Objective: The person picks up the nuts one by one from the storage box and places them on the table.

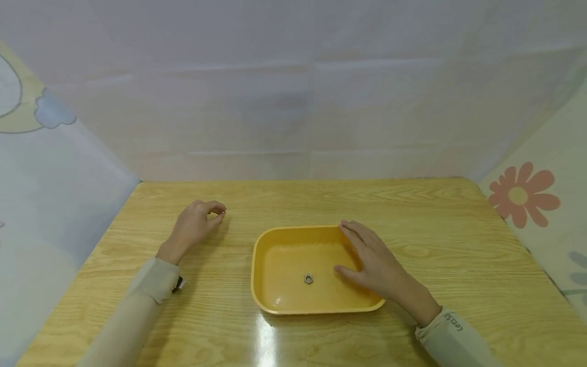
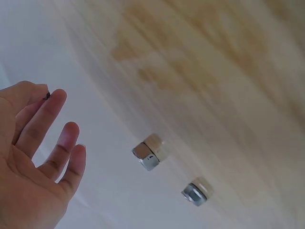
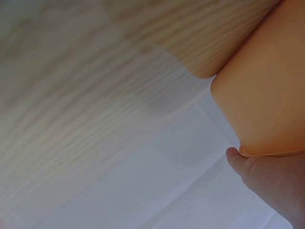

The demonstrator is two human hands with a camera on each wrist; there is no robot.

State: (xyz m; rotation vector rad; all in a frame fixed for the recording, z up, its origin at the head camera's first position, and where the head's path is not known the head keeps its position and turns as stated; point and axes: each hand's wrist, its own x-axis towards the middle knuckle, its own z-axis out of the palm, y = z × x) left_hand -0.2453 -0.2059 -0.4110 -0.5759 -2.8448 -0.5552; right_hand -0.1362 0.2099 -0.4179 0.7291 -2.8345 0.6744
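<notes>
My left hand (image 1: 193, 226) is raised over the left part of the table, thumb and index finger pinching what looks like a small metal nut (image 2: 47, 96). Its fingertips hide most of that piece. Two shiny hex nuts (image 2: 146, 155) (image 2: 195, 192) stand on the table in the left wrist view, apart from the hand. A yellow tray (image 1: 258, 270) sits at the middle, with one metal nut (image 1: 309, 279) lying on its floor. At the tray's right side is my right hand (image 1: 373, 262), fingers stretched out over the far rim and thumb reaching over the inside.
The wood-grain table (image 1: 440, 229) extends around the tray. A pale cloth (image 1: 312, 122) hangs behind it, and printed cloth with a flower (image 1: 518, 196) borders the right side. A small black item (image 1: 178, 284) shows at the left cuff.
</notes>
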